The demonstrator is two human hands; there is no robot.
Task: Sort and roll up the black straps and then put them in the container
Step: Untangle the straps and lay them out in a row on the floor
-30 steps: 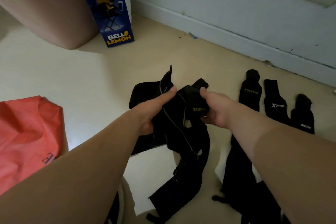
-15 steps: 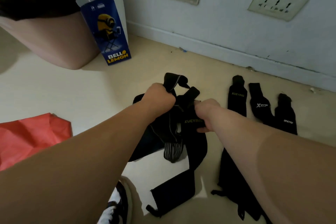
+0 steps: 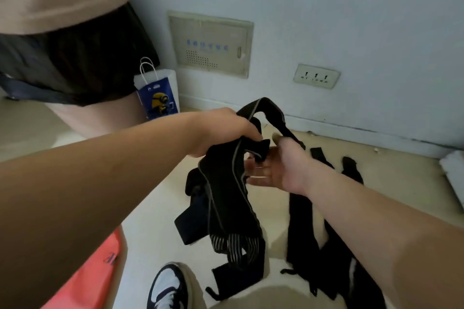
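We are at the sorting step: the tangle of black straps, soft woven elastic with grey edging and a ribbed striped end, hangs limp right of the blue paper bag, and flat straps lie on the floor farther right of it. Our left hand curls its fingers round the tangle's top. Our right hand offers straight, spread fingers beneath, so next, we judge, one strap needs teasing free.

The black straps look like matt woven cloth with grey edging; the floor is smooth.
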